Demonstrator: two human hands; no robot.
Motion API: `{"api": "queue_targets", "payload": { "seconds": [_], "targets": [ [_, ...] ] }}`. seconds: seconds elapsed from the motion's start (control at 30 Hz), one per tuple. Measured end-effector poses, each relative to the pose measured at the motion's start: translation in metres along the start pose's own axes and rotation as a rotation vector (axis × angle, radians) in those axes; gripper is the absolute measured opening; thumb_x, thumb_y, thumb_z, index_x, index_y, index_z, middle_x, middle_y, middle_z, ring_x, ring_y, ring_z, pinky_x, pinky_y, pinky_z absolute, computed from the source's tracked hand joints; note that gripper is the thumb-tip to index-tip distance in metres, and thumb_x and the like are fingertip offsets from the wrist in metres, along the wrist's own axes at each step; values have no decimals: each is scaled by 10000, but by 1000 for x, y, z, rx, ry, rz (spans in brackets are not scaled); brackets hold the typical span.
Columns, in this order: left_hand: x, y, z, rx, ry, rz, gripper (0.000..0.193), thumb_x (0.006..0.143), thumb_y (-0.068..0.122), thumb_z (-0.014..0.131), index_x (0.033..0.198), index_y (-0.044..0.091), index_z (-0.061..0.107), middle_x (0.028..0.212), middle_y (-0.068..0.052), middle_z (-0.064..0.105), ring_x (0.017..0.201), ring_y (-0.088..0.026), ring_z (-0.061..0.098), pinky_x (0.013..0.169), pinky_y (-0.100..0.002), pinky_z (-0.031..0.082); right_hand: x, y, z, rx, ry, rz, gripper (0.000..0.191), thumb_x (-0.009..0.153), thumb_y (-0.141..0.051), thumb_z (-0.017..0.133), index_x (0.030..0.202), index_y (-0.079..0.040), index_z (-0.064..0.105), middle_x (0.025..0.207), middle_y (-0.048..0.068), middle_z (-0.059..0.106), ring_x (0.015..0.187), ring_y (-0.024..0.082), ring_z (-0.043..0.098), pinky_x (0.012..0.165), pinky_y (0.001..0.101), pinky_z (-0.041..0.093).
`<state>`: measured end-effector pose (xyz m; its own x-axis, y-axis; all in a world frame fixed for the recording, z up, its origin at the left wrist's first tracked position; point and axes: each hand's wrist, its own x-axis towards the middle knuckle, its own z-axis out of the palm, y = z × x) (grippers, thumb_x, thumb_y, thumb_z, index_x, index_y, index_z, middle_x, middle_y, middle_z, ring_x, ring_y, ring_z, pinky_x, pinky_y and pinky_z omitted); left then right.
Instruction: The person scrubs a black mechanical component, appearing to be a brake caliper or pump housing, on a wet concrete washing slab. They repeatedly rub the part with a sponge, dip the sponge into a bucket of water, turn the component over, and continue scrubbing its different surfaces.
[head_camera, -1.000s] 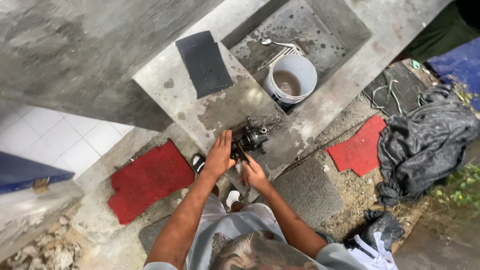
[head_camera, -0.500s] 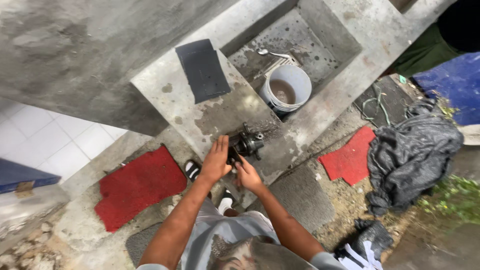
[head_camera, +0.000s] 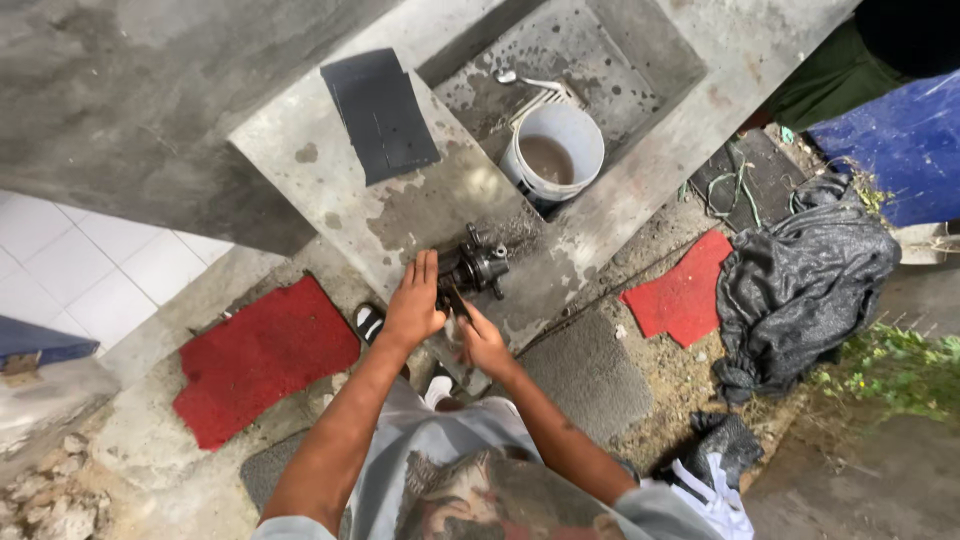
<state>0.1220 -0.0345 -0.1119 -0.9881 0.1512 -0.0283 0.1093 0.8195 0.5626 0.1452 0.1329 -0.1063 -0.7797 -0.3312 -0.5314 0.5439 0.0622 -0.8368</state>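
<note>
A dark, greasy metal machine part (head_camera: 475, 267) lies on a wet concrete slab (head_camera: 330, 190). My left hand (head_camera: 413, 301) rests against the part's near left side with the fingers together and pointing up. My right hand (head_camera: 482, 339) sits just below the part and seems to pinch a small dark piece against it; what it grips is too small to make out. A dark sheet of sandpaper (head_camera: 381, 112) lies on the slab farther back.
A white bucket of murky water (head_camera: 552, 157) stands in the sunken concrete basin (head_camera: 640, 60). Red mats (head_camera: 262, 355) (head_camera: 683, 288) lie on the ground left and right. A grey cloth heap (head_camera: 800, 280) is at right, a blue tarp (head_camera: 900, 150) beyond.
My view has shifted slightly; both hands stay on the metal part, the right hand working low at its near edge.
</note>
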Motion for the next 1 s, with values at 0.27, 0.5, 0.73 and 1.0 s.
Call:
{"api": "queue_targets", "payload": {
  "seconds": [0.27, 0.5, 0.73, 1.0],
  "targets": [
    [1, 0, 1, 46, 6, -5, 1003, 644, 100, 760, 1517, -74, 295, 1548, -257, 387, 1401, -441, 421, 1138, -436, 408, 3, 0, 1, -42, 31, -34, 452, 1073, -190, 481, 1511, -83, 493, 604, 6, 538, 419, 111, 505, 494, 311, 564],
    [0, -2, 5, 15, -3, -18, 1032, 627, 118, 779, 1519, -55, 289, 1543, -266, 373, 1395, -452, 408, 1128, -444, 406, 3, 6, 1, -46, 38, -83, 432, 1069, -200, 496, 1479, -65, 506, 652, 18, 589, 423, 121, 531, 487, 308, 551],
    [0, -2, 2, 9, -8, -19, 1060, 618, 118, 791, 1525, -50, 268, 1544, -269, 370, 1400, -456, 396, 1122, -450, 398, 7, 11, 0, 38, 12, 1, 485, 1057, -200, 478, 1526, -87, 426, 547, 29, 538, 385, 127, 492, 484, 318, 561],
    [-1, 1, -4, -1, -11, -6, 1049, 629, 103, 791, 1523, -63, 268, 1544, -261, 379, 1400, -452, 412, 1142, -448, 407, 9, 14, 4, 140, 38, -7, 463, 1071, -202, 475, 1508, -52, 445, 533, 27, 496, 367, 116, 433, 467, 329, 544]
  ]
}}
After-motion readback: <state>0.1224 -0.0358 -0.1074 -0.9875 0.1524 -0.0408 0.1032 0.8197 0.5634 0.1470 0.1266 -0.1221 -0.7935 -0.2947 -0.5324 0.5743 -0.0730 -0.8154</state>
